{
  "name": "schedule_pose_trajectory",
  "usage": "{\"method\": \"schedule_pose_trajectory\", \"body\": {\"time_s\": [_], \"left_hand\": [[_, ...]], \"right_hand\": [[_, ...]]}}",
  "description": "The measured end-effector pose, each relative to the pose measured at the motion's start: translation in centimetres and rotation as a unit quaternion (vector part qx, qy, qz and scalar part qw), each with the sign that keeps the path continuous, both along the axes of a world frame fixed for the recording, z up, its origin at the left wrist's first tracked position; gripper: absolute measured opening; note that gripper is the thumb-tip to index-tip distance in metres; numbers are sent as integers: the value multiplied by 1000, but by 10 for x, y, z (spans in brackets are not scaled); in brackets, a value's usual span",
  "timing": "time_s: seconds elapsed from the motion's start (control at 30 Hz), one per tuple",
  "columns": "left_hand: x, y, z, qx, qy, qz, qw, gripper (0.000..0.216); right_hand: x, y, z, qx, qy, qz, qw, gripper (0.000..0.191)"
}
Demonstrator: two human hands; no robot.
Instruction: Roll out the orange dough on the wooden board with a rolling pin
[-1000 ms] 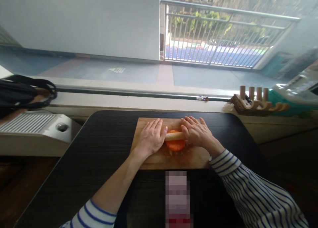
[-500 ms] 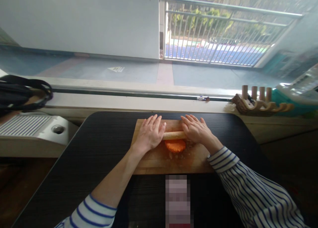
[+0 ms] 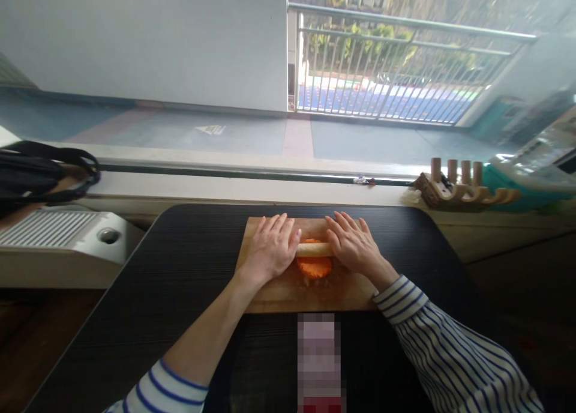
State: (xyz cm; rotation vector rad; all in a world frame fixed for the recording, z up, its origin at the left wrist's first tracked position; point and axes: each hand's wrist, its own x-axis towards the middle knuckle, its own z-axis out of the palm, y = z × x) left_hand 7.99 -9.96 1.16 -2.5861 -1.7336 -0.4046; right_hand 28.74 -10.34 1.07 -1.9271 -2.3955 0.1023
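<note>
A thin wooden rolling pin (image 3: 314, 250) lies across a flat round piece of orange dough (image 3: 315, 268), whose far edge shows beyond the pin. My left hand (image 3: 273, 246) rests palm down on the pin's left part, with its fingers stretched forward. On the right part lies my right hand (image 3: 353, 242), also flat with fingers extended. Both hands hide the ends of the pin. Under them is a wooden board (image 3: 274, 299) with orange smears and small crumbs near the dough.
The board sits on a black table (image 3: 180, 269) by a window sill. A wooden rack with pegs (image 3: 454, 188) and a teal container (image 3: 499, 173) stand at the right. On the left are a white ridged appliance (image 3: 67, 239) and a black bag (image 3: 40, 170). A blurred patch covers the near edge.
The rolling pin has rolled slightly toward me over the dough, so the dough's far edge now shows behind it. Both hands moved with it. The view has shifted a little.
</note>
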Motion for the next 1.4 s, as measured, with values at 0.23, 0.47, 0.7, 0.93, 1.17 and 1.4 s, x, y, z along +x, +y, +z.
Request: {"method": "schedule_pose_trajectory", "body": {"time_s": [0.23, 0.47, 0.7, 0.93, 1.17, 1.4], "left_hand": [[-3, -10, -3, 29, -8, -38, 999, 51], [-4, -20, -3, 24, -5, -38, 999, 49], [-6, -40, -4, 36, -4, -53, 998, 49], [-9, -63, -1, 45, -14, -60, 997, 51], [-11, -74, 4, 65, -54, -41, 996, 39], [-19, -70, 2, 153, -56, 37, 986, 64]], "right_hand": [[-2, -20, -2, 32, -4, -8, 999, 51], [-4, -35, -5, 67, 5, -4, 998, 53], [-4, -56, -4, 65, 10, 12, 998, 53], [5, -70, -3, 71, 44, 78, 993, 46], [19, -57, 17, 75, 71, 148, 984, 30], [16, -10, 41, 57, 58, 169, 982, 31]]}}
